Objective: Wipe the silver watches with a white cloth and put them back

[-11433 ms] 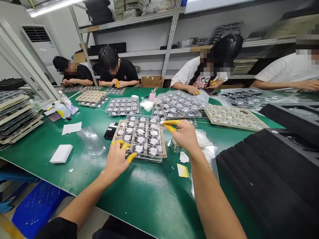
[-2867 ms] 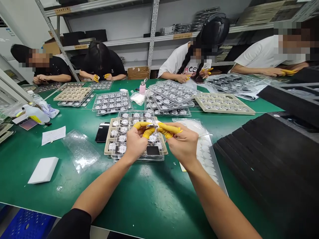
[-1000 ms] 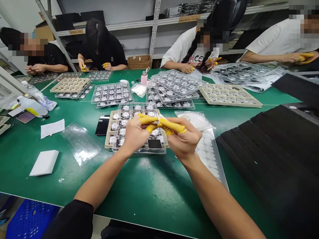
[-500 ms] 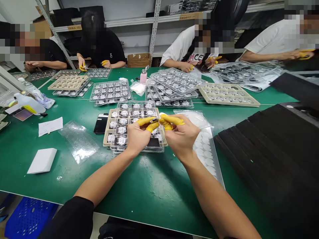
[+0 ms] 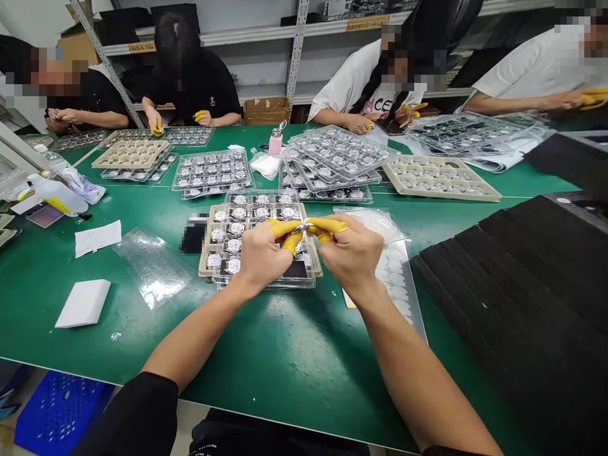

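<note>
My left hand (image 5: 262,253) and my right hand (image 5: 350,253) meet above a clear tray (image 5: 256,244) of small silver badges set on black squares. Both wear yellow finger cots. Between the pinched fingertips of both hands is one small silver badge (image 5: 303,227), held over the tray's right side. A sheet of round white stickers (image 5: 396,278) lies just right of my right hand.
More badge trays (image 5: 212,172) and a stacked pile (image 5: 339,155) stand behind; a beige tray (image 5: 439,178) is at right. Black foam sheets (image 5: 517,285) fill the right side. A white block (image 5: 83,303) and clear film (image 5: 152,266) lie left. Several people work across the green table (image 5: 266,354).
Over the last second both hands stay pinched together on the badge above the tray, shifting only slightly. Eleven seconds ago they were apart, the left resting on the tray.
</note>
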The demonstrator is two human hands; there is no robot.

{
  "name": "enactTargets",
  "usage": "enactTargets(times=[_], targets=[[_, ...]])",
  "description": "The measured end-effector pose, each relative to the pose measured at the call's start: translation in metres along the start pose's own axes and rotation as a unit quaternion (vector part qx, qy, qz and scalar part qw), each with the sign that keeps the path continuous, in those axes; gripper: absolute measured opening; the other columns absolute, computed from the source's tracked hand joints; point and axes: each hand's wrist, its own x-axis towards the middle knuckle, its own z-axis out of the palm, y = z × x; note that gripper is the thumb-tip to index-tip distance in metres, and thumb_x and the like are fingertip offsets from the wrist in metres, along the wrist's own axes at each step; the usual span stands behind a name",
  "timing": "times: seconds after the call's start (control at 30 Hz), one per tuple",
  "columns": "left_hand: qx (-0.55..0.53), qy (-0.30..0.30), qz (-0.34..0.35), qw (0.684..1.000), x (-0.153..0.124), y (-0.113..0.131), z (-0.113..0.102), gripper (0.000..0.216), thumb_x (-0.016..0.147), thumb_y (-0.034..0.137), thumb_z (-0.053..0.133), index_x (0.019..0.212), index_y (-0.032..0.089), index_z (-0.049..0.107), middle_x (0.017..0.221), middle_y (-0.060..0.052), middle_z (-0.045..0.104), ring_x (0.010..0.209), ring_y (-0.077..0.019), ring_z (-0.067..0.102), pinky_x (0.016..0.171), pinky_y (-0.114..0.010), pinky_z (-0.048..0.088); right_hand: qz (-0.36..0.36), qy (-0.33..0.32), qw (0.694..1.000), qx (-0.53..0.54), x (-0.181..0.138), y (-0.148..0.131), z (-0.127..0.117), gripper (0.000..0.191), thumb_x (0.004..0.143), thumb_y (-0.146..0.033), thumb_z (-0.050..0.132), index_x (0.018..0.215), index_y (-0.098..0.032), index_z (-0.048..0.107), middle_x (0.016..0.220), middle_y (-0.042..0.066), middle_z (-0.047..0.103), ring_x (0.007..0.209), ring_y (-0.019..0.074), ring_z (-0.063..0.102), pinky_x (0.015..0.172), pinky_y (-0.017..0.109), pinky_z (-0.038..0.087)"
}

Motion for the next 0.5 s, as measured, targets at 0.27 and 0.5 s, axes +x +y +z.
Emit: enactTargets(times=[0.27, 0.5], targets=[[-0.002, -0.111, -0.144, 0.983, 0.026, -0.010, -0.022, 0.037, 0.082, 0.022, 0.076, 0.119, 0.023, 0.075, 0.100, -0.007, 0.074, 0.068, -0.0149, 0.067, 0.066, -0.030, 0.054, 0.102, 0.134, 0.986, 0.000, 0.028, 0.032, -0.036, 0.011, 0.084, -0.023, 0.072, 0.088, -0.023, 0.082, 0.088, 0.004, 0.076, 0.074, 0.0149, 0.067, 0.061, 0.029, 0.047], [0.162, -0.309, -0.155, 0.924, 0.020, 0.004, -0.021, 0.023, 0.085, 0.030, 0.073, 0.106, 0.023, 0.076, 0.095, -0.003, 0.075, 0.080, -0.0177, 0.067, 0.073, -0.029, 0.051, 0.220, 0.057, 0.949, 0.219, 0.038, 0.012, -0.056, 0.026, 0.069, -0.034, 0.088, 0.090, -0.021, 0.082, 0.090, 0.003, 0.078, 0.087, 0.0220, 0.073, 0.084, 0.041, 0.061]])
